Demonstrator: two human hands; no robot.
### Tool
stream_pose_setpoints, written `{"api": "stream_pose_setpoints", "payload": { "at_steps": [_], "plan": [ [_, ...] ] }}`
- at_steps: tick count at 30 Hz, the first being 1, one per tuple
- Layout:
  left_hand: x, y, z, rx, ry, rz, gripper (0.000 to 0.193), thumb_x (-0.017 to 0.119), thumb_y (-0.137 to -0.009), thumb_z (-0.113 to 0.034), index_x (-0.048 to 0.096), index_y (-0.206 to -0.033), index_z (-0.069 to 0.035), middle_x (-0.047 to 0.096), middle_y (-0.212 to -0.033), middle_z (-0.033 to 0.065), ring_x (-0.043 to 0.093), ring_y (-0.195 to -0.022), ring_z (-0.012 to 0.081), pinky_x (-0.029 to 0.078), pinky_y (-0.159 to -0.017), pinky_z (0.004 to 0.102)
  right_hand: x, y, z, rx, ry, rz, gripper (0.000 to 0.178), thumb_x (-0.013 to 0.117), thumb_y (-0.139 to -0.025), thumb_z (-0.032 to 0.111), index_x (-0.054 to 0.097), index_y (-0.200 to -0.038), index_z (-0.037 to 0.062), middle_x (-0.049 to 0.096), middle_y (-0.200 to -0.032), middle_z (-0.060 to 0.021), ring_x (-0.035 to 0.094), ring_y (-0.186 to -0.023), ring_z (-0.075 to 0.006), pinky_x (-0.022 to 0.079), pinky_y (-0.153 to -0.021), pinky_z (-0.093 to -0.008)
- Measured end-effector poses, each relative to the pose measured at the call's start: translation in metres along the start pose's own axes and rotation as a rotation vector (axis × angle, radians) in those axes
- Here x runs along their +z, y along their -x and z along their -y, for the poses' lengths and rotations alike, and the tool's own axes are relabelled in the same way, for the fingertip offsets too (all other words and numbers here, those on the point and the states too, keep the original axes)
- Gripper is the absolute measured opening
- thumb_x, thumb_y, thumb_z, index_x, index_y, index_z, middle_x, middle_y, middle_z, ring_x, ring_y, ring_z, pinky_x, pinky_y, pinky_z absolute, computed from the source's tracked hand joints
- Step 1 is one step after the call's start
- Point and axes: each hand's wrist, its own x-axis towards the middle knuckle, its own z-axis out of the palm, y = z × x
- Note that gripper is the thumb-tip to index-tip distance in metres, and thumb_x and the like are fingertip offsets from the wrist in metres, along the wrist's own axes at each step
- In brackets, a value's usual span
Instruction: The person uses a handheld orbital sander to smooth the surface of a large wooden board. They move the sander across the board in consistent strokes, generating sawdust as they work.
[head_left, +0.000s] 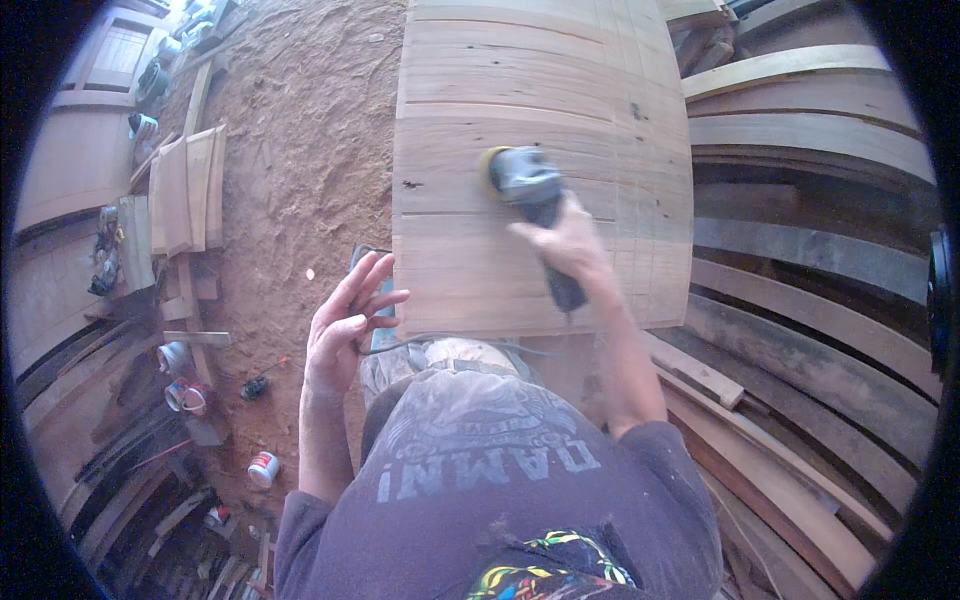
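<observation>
Wooden boards, pale and grooved, are forming a broad panel (480,280) that is lying beneath the right hand (575,240) and stretching well ahead of it. That hand is wrapping its fingers around the dark body of a power tool (532,178), whose grey head is sitting just ahead of the knuckles and is showing blurred. A yellow disc (490,172) is showing at the head's left edge, over the panel; whether it is touching the wood, I cannot tell. Left of the tool and closer to the body, the left hand (340,325) is hovering beside the panel's near left corner, its fingers loosely spread and holding nothing; whether a fingertip is meeting the edge is unclear. Just below those fingers, a dark cord (405,343) is curving toward the right. Left of that hand, reddish-brown ground (290,180) is spreading out, with a white tub (263,469) standing nearer the body. Stacked planks (800,135) are lying to the right hand's right.
</observation>
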Motion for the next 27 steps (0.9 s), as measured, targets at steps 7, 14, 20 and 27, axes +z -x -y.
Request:
{"api": "stream_pose_setpoints", "payload": {
  "at_steps": [7, 14, 20, 27],
  "plan": [
    [-0.013, 0.020, -0.002, 0.045, -0.021, -0.049, 0.097, 0.065, -0.092, -0.028, 0.030, -0.176, 0.004, 0.037, -0.178, 0.0312, 0.065, -0.143, 0.0390, 0.061, -0.109, 0.0424, 0.063, -0.014, 0.087, -0.032, 0.234, 0.217, 0.061, 0.082, -0.085, 0.025, 0.055, -0.133, -0.0038, 0.078, -0.109, -0.0350, 0.077, -0.110, -0.0527, 0.061, -0.100, -0.0566],
    [-0.011, -0.006, 0.000, 0.000, 0.038, -0.002, 0.099, 0.071, -0.088, -0.026, 0.033, -0.174, 0.007, 0.043, -0.175, 0.0309, 0.068, -0.139, 0.0393, 0.063, -0.105, 0.0419, 0.003, 0.004, 0.027, 0.165, 0.239, 0.049, 0.065, 0.084, -0.084, 0.028, 0.058, -0.138, 0.0015, 0.078, -0.118, -0.0319, 0.075, -0.118, -0.0506, 0.060, -0.104, -0.0543],
    [0.012, -0.032, 0.000, -0.080, -0.016, 0.137, 0.101, 0.073, -0.089, -0.025, 0.030, -0.175, 0.007, 0.038, -0.177, 0.0331, 0.066, -0.141, 0.0394, 0.063, -0.105, 0.0425, -0.054, 0.015, -0.030, 0.279, 0.193, -0.084, 0.070, 0.087, -0.082, 0.030, 0.062, -0.142, 0.0024, 0.079, -0.123, -0.0284, 0.075, -0.123, -0.0460, 0.059, -0.106, -0.0510],
    [0.034, -0.051, 0.009, -0.127, -0.029, 0.209, 0.101, 0.075, -0.088, -0.022, 0.032, -0.174, 0.008, 0.038, -0.177, 0.0330, 0.068, -0.139, 0.0406, 0.063, -0.105, 0.0446, -0.115, 0.023, -0.091, 0.380, 0.190, -0.220, 0.071, 0.089, -0.080, 0.029, 0.067, -0.141, 0.0012, 0.078, -0.131, -0.0289, 0.075, -0.125, -0.0444, 0.059, -0.109, -0.0496]
  ]
}}
